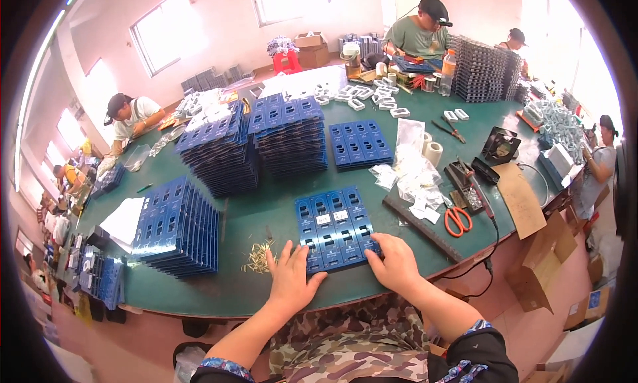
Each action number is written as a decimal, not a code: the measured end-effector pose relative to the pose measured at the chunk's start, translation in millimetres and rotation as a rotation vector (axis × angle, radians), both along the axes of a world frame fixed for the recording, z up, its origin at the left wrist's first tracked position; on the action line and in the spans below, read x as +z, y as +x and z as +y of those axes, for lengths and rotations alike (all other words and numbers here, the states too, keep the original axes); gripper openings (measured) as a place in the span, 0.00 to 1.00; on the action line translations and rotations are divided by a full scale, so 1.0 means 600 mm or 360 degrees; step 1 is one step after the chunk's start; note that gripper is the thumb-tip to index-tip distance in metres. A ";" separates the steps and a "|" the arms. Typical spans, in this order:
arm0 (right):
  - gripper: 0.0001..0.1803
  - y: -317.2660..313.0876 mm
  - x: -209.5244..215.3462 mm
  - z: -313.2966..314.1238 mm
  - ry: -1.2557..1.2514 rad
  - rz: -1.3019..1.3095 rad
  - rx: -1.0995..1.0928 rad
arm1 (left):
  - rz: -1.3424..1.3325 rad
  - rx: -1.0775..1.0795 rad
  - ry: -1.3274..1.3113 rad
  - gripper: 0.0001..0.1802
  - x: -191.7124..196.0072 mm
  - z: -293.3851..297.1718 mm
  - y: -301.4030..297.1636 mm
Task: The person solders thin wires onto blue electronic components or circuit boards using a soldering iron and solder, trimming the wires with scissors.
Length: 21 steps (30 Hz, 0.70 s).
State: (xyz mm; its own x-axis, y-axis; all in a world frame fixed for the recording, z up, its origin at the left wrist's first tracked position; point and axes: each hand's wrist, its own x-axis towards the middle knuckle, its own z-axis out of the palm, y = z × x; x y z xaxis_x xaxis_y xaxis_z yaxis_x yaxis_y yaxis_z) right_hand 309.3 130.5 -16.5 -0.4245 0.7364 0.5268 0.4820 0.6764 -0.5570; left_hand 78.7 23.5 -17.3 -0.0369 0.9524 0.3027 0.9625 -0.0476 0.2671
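Observation:
A blue circuit board panel (325, 237) lies flat on the green table in front of me, with rows of cut-outs and two small white labels near its middle. At its left edge is my left hand (290, 277), open, fingers spread and the thumb by the near edge. My right hand (395, 258) closes on the lower right corner, thumb and curled fingers at the edge; its other fingers are hidden. Just left of my left fingers is a small heap of thin brass-coloured pins (256, 259).
Tall stacks of blue panels (216, 150) stand behind and left (176, 227). To the right lie a dark metal bar (422, 228), orange-handled scissors (457, 221), a soldering iron (480, 195), small plastic bags (419, 177) and pliers (450, 129). Co-workers (420, 37) sit around the table.

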 end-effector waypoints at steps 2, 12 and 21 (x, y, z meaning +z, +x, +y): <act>0.21 0.008 -0.005 -0.007 0.0061 0.0010 0.0001 | -0.0068 -0.0007 -0.0026 0.40 0.004 -0.001 0.004; 0.19 0.046 0.068 0.022 -0.0230 -0.0468 0.0164 | -0.0148 -0.0137 0.0058 0.36 0.018 -0.046 0.000; 0.27 -0.070 0.102 0.426 -0.0360 -0.0482 -0.0524 | -0.0553 -0.0166 0.0389 0.15 -0.001 -0.028 -0.048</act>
